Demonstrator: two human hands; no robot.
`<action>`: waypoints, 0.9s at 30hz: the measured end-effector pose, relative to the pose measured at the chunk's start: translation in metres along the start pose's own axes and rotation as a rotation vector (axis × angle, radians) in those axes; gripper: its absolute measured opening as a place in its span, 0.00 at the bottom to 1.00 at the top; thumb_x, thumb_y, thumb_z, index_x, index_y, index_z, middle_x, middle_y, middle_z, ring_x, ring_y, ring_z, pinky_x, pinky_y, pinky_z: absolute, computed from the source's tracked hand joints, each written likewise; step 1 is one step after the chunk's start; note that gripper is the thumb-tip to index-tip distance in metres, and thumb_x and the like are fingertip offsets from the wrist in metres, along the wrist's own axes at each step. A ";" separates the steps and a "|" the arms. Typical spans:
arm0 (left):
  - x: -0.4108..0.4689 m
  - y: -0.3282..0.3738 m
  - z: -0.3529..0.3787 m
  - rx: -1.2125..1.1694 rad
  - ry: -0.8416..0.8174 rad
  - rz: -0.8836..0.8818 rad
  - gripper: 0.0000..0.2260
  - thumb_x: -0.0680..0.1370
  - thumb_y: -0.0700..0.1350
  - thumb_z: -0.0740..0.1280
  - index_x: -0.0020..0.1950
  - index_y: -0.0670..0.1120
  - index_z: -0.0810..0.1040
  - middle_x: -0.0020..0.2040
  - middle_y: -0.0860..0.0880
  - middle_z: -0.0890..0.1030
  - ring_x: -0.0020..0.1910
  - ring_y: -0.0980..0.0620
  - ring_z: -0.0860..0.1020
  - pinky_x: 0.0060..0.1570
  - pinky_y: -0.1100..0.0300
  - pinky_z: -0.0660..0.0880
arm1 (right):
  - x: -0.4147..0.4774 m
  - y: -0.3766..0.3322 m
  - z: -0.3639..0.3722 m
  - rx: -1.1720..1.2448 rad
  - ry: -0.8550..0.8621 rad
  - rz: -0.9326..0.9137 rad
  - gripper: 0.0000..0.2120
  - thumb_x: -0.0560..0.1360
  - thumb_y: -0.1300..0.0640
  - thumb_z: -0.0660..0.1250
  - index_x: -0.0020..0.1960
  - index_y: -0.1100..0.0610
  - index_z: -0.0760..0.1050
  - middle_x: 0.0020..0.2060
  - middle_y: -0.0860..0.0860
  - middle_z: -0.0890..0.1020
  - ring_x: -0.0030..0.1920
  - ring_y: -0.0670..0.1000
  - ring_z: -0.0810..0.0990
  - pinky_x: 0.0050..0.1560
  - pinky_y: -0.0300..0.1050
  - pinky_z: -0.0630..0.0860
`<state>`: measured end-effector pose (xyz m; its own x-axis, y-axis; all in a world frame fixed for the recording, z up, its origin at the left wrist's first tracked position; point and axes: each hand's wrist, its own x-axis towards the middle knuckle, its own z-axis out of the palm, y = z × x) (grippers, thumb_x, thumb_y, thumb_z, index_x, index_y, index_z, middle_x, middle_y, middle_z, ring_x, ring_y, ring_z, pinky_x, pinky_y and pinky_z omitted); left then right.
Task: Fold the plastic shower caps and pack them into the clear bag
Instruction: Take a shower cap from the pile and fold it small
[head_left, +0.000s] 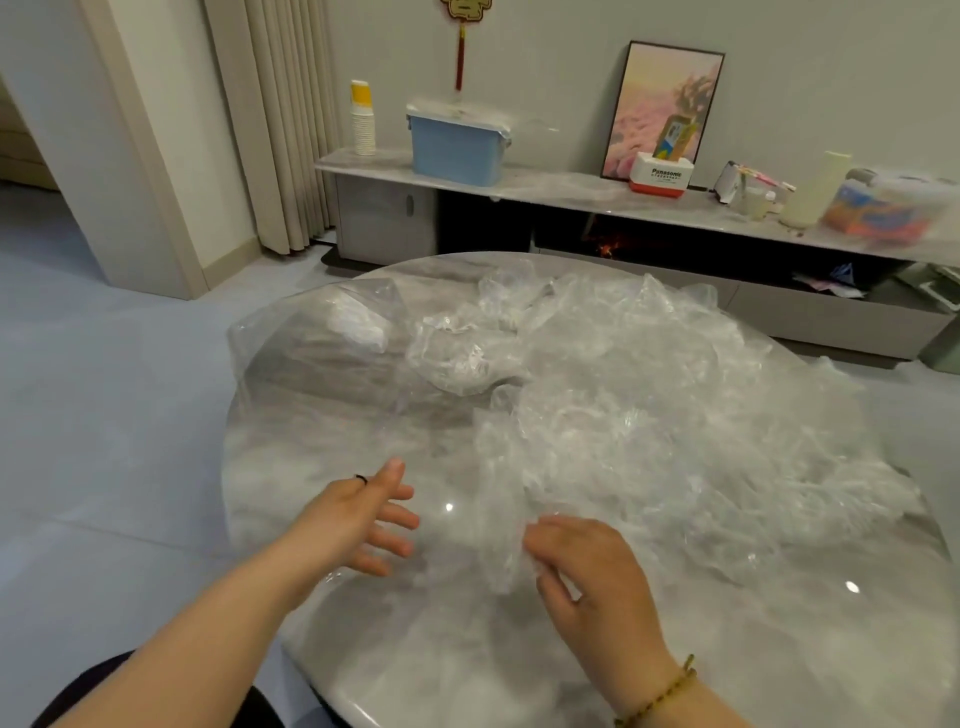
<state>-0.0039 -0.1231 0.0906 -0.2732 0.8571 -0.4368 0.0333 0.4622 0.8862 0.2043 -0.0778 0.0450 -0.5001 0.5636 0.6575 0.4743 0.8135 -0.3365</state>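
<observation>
A heap of crumpled clear plastic shower caps (649, 405) covers the right and middle of the round marble table (363, 649). A large clear bag (317, 332) lies at the table's far left, with some white folded plastic inside it. My right hand (587, 566) pinches the near edge of one shower cap (498, 519) that hangs down from the heap. My left hand (363, 514) hovers over the table to the left of that cap, fingers straight and spread, holding nothing.
Beyond the table runs a low cabinet (519, 182) carrying a blue lidded box (457, 145), a stack of paper cups (362, 119), a framed picture (662, 109) and small boxes. Curtains (275, 119) hang at the back left. Tiled floor lies left of the table.
</observation>
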 end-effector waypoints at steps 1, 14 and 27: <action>0.002 -0.004 0.005 0.015 -0.041 -0.051 0.17 0.77 0.58 0.55 0.48 0.47 0.75 0.45 0.46 0.82 0.37 0.50 0.82 0.31 0.59 0.78 | -0.006 0.000 0.008 0.004 -0.061 -0.024 0.14 0.66 0.58 0.60 0.50 0.48 0.70 0.42 0.45 0.84 0.49 0.43 0.74 0.56 0.31 0.64; 0.043 -0.040 -0.001 0.409 0.008 0.170 0.20 0.74 0.30 0.62 0.64 0.45 0.72 0.33 0.55 0.79 0.31 0.55 0.75 0.28 0.70 0.70 | -0.018 0.005 0.026 0.155 -0.227 0.031 0.16 0.79 0.42 0.53 0.53 0.51 0.72 0.47 0.49 0.83 0.50 0.44 0.74 0.56 0.27 0.64; 0.012 -0.051 -0.014 0.888 -0.080 0.822 0.23 0.67 0.42 0.52 0.53 0.49 0.82 0.56 0.56 0.78 0.56 0.63 0.73 0.56 0.74 0.67 | -0.008 0.019 0.001 -0.021 -0.810 0.152 0.23 0.74 0.54 0.55 0.68 0.55 0.65 0.64 0.49 0.70 0.64 0.49 0.66 0.62 0.34 0.61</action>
<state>-0.0226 -0.1400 0.0422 0.1986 0.9652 0.1703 0.8250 -0.2585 0.5025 0.2169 -0.0674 0.0329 -0.7930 0.6030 -0.0868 0.5886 0.7215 -0.3646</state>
